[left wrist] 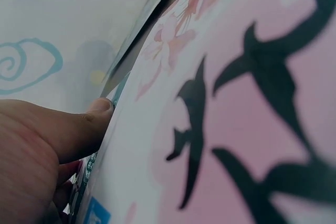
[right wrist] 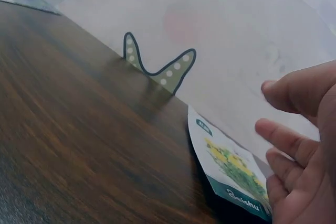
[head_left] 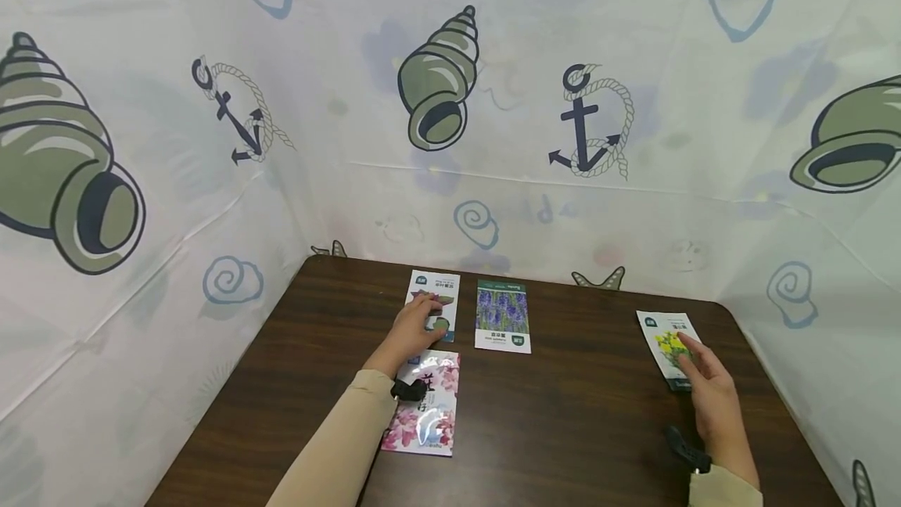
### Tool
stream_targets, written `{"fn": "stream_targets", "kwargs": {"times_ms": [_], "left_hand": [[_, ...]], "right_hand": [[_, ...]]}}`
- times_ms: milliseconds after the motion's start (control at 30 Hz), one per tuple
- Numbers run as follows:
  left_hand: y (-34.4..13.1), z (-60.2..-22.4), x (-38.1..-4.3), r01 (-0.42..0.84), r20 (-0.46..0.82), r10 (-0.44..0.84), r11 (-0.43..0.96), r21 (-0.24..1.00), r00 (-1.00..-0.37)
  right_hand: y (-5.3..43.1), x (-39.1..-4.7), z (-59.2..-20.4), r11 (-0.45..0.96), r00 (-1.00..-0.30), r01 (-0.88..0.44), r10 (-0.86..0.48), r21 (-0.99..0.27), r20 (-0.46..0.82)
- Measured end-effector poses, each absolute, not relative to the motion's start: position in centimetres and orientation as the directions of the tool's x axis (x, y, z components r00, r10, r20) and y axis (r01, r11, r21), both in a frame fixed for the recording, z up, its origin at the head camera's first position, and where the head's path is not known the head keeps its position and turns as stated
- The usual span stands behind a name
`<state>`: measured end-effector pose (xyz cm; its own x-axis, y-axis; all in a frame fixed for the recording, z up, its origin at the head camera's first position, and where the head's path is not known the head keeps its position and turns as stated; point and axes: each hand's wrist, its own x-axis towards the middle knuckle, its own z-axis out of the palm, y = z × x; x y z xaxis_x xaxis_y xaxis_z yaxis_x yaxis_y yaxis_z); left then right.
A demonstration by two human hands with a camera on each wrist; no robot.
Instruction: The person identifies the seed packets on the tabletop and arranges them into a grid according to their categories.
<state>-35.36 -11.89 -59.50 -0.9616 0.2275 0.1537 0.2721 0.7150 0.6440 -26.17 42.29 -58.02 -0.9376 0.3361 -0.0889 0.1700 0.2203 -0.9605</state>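
Observation:
My left hand (head_left: 414, 326) rests on a white seed packet (head_left: 443, 283) at the back left, its fingers lying over the printed picture. Just below it, a pink-flowered packet (head_left: 431, 429) lies partly under my left wrist. That packet (left wrist: 157, 145) fills much of the left wrist view, with my left thumb (left wrist: 86, 129) beyond its edge. On the right side, my right hand (head_left: 714, 390) is over the lower right of a yellow-flowered packet (head_left: 665, 339). The right wrist view shows its loosely bent fingers apart from that packet (right wrist: 228, 166), holding nothing.
A purple-flowered packet (head_left: 502, 315) lies right of my left hand on the dark wooden table (head_left: 577, 413). Printed cloth (head_left: 521, 131) with shells and anchors hangs behind the table and along both sides. Black straps circle both wrists.

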Motion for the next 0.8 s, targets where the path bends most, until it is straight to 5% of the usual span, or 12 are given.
{"fn": "stream_targets", "kwargs": {"times_ms": [567,800], "left_hand": [[-11.94,-59.72,-35.48,0.276,0.158,0.227,0.729,0.627,-0.961],[-11.85,-59.86,-35.65,0.293,0.176,0.236,0.730,0.617,-0.956]], "right_hand": [[42.11,-26.30,-57.72,0.417,-0.948,0.262,0.281,-0.870,-0.151],[42.43,-26.39,-58.20,0.509,-0.968,0.197,0.236,-0.838,-0.084]]}}
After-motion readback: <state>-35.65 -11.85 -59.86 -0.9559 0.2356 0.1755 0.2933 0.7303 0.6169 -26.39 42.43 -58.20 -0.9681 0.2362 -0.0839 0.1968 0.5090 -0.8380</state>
